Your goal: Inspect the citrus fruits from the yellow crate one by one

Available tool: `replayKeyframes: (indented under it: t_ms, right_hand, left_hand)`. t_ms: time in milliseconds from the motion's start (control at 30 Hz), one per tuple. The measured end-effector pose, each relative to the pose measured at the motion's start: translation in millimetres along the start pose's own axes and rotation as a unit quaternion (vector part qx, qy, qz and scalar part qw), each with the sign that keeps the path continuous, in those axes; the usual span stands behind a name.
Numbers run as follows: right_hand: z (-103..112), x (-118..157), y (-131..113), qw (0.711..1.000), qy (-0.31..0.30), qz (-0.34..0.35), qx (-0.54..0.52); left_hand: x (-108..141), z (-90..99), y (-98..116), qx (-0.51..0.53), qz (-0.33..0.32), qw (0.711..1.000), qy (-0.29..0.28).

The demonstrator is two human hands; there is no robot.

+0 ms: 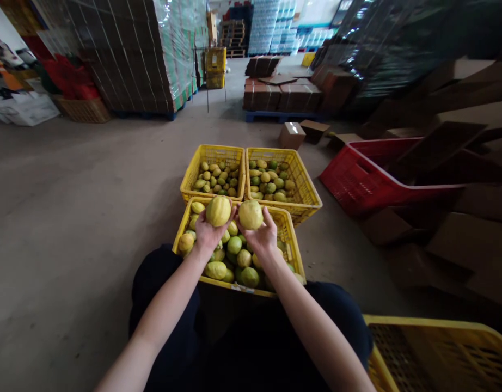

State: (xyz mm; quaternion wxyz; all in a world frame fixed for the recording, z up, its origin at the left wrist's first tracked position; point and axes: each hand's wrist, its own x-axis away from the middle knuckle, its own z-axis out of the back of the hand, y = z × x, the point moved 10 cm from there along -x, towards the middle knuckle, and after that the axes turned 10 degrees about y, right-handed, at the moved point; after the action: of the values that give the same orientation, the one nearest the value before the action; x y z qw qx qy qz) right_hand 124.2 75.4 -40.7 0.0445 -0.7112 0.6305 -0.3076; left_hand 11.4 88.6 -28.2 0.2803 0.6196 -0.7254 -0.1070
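Note:
My left hand (209, 233) holds up a round yellow fruit (218, 211) with faint lengthwise ridges, cupped from below. Beside it, my right hand (263, 233) grips a second fruit (250, 215), paler and slightly greenish, with the thumb at its right side. The fruits look like large lemons, though the exact kind is unclear. Both are held above the near yellow crate (295, 253), which contains many yellow and green fruits (234, 245). My forearms and hands hide part of its contents.
Two more yellow crates, a left one (186, 182) and a right one (306, 179), hold smaller-looking fruit just beyond. A red crate (344, 179) with cardboard stands at right. Another yellow crate (422, 322) is at lower right. Flattened boxes (300, 97) lie on a blue pallet (275, 116) behind.

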Motion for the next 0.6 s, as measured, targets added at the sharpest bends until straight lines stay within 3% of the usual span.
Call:
replayKeyframes:
  t_ms: [233,400,600]
  right_hand:
    - [17.3,-0.7,9.9,0.996,0.068,-0.029,-0.043]
    - [7.9,2.0,11.9,0.999,0.028,-0.013,-0.017]
    - [1.7,5.0,5.9,0.997,0.015,-0.009,-0.077]
  left_hand:
    - [4.1,0.6,5.6,0.063,0.007,0.997,0.032]
    - [-0.6,16.2,-1.6,0.121,0.023,0.989,0.079]
    - [1.4,19.5,-12.1,0.168,0.057,0.981,0.083]
